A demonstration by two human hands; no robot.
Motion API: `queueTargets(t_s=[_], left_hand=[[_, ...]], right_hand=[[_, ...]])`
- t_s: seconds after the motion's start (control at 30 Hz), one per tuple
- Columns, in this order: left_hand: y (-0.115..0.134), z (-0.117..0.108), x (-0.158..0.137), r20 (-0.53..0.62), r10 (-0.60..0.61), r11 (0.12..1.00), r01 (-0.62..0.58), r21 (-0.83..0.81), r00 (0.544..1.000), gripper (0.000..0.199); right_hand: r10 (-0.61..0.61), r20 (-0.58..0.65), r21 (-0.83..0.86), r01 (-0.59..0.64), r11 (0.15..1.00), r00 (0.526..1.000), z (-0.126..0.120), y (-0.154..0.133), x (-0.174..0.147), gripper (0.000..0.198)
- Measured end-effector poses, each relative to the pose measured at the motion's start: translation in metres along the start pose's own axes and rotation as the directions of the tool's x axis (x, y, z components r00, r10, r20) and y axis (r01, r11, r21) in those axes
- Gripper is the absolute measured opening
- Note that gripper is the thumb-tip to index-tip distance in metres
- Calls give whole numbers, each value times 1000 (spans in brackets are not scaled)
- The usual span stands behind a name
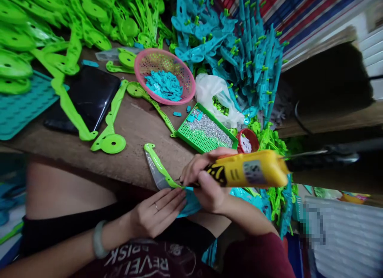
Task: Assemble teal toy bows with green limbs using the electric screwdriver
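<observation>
Nearest, I see the left hand point(158, 212) of the person, with a ring and a pale bracelet point(100, 240) on the wrist. Its grip is closed, with fingers together, on a blue part point(191, 202) above the lap and on the near end of a lime-green strip point(160, 166). This strip has a clear piece along its left side and reaches over the near edge of the brown surface point(131, 168). The right hand point(206, 176) has its grip wrapped around a yellow power screwdriver point(254, 168), which lies almost level, its tip to the left, close to the strip; whether the tip touches, I cannot tell.

Farther on the surface, to the left, there is a lime-green arm with a round end point(113, 143). More to the right is a green tray point(180, 133) with small metal pieces, and beside it a red cup point(254, 138). Beyond the tray stand a pink basket point(192, 90) of blue pieces and a white plastic bag point(209, 88). Farthest, lime-green parts point(89, 10) are heaped on the left and blue parts point(257, 62) on the right.
</observation>
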State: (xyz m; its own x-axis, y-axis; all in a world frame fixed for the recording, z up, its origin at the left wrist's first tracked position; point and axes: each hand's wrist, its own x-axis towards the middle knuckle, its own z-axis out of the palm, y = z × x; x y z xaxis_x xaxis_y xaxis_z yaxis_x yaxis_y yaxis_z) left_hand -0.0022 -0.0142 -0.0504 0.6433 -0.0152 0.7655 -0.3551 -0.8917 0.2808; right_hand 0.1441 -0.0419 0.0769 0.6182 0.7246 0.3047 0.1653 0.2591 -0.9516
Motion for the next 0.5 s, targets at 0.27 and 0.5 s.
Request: queueTargets(t_s=[0.27,0.5], left_hand=[[1,0,4,-76,-8,1000,11,30,997,33],[-2,3,1,-120,3,1000,-4,-2,993,29]], right_hand=[[-16,131,49,10,999,991,8,31,-12,31],[99,173,-77,-87,993,980,1,24,-15,40]])
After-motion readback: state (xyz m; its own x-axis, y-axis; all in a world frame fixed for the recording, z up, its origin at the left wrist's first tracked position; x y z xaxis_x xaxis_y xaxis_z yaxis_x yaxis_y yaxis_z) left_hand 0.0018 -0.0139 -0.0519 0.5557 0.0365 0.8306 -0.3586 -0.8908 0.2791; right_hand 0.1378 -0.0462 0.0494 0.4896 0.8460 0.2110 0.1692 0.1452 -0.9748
